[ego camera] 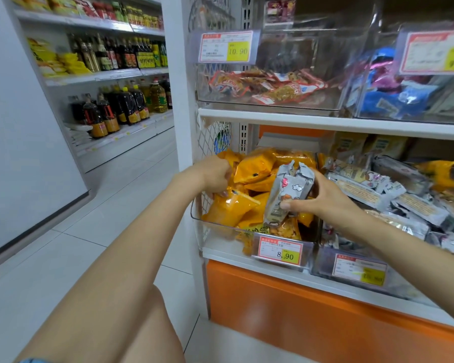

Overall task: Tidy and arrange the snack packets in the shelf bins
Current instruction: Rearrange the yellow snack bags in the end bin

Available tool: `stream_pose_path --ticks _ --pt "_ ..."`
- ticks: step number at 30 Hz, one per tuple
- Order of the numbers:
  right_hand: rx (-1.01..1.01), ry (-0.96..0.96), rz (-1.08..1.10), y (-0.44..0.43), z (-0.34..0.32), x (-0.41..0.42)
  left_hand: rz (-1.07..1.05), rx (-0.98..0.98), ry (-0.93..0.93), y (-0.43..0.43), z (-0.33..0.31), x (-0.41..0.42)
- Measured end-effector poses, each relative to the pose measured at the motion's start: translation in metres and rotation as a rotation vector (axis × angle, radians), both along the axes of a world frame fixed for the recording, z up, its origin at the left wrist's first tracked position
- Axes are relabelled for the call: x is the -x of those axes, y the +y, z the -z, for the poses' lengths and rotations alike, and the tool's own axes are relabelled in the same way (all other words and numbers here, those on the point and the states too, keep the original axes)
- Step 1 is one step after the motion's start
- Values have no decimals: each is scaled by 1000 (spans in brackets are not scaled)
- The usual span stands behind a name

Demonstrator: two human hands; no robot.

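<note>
Left bin (197,221): clear, on the lower shelf, heaped with orange packets (231,208); the tag (281,251) on its front reads 8.90.
Right bin (323,260): just beside it, piled with grey packets (364,189), with an orange one at the far right.
Top-left bin (299,61): a shallow layer of red packets (268,86).
Top-right bin (364,106): blue packets (404,98) and some pink ones.
Held packet (288,187): grey, above the orange heap, near the wall between the two lower bins.
Right hand (323,197): grips the held packet, with the thumb across its front and the fingers behind.
Left hand (215,176): at the left bin's left side with fingers curled among the orange packets; I cannot tell if it holds one.
Axis: the held packet stands almost upright, crimped end up, its top leaning slightly right.
</note>
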State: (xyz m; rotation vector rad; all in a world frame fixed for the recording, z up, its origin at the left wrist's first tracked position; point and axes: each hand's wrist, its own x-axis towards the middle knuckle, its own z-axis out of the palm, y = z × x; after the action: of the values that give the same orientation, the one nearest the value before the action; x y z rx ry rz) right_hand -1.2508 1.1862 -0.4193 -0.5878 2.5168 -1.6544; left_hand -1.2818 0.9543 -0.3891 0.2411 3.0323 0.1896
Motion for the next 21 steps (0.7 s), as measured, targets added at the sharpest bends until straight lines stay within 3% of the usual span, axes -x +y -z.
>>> stream_pose_path --ticks 4,7,10,12,15,17,19,21 --pt "51 2 8 1 -3 -4 -48 -13 -177 0 3 -7" --pt "113 15 -5 4 -7 -6 -62 161 -228 -4 6 -12" --pt "134 23 3 8 -8 -8 -125 72 -324 -9 1 -15" --pt "151 23 21 10 -8 -7 -155 25 -236 -7 -5 -18" --pt "204 20 38 13 -8 -6 -163 102 194 4 -11 -20" --pt "215 24 42 16 -8 -7 -120 54 420 12 -7 -15" --pt "218 22 48 18 -8 -8 -16 -20 484 17 0 -10" --pt "223 30 53 21 -10 -12 91 18 414 22 8 -6"
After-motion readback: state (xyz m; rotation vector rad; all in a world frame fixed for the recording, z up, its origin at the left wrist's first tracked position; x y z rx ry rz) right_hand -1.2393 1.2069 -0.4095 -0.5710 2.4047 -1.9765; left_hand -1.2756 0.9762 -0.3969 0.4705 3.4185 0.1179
